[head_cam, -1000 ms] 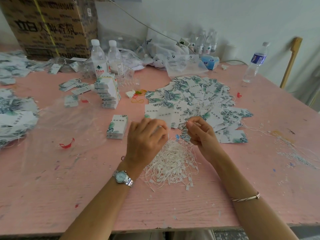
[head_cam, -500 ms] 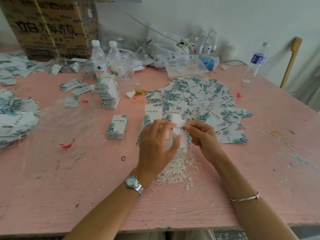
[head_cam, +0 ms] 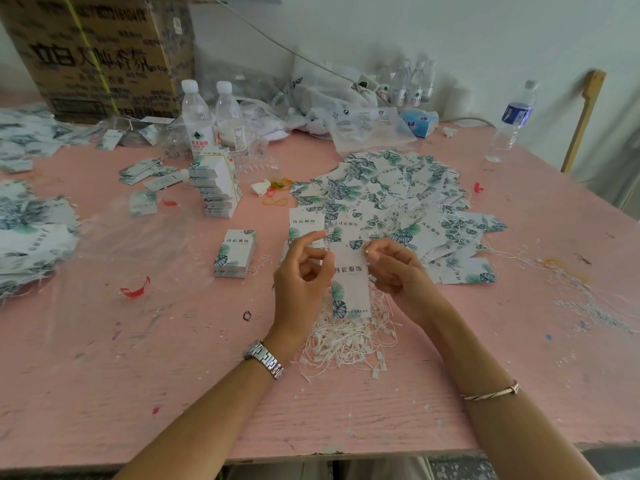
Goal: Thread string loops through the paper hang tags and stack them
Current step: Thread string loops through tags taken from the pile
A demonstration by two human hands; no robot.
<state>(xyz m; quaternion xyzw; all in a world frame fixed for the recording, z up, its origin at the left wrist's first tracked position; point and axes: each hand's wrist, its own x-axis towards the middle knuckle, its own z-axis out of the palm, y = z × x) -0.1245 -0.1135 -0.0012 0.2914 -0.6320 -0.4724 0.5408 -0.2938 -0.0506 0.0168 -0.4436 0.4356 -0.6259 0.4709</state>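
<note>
A white hang tag (head_cam: 350,284) with green leaf print hangs upright between my hands, above a pile of white string loops (head_cam: 346,341). My left hand (head_cam: 303,271) holds the tag by its left edge, fingers curled and the index finger raised. My right hand (head_cam: 394,268) pinches a string end at the tag's top right corner. Behind my hands, several loose tags (head_cam: 391,195) lie spread out. A short stack of tags (head_cam: 235,252) sits left of my left hand, with a taller stack (head_cam: 216,188) further back.
The pink table (head_cam: 173,358) also holds two water bottles (head_cam: 211,119), a cardboard box (head_cam: 100,53), plastic bags (head_cam: 363,123) and another bottle (head_cam: 510,123) at the back right. More tags (head_cam: 31,233) lie at the left edge. Rubber bands (head_cam: 277,192) and red scraps (head_cam: 135,289) are scattered about.
My left hand moved right from beside the string pile and brought a tag up between both hands. The tag now hangs lower and fully visible. My right hand stayed nearly in place.
</note>
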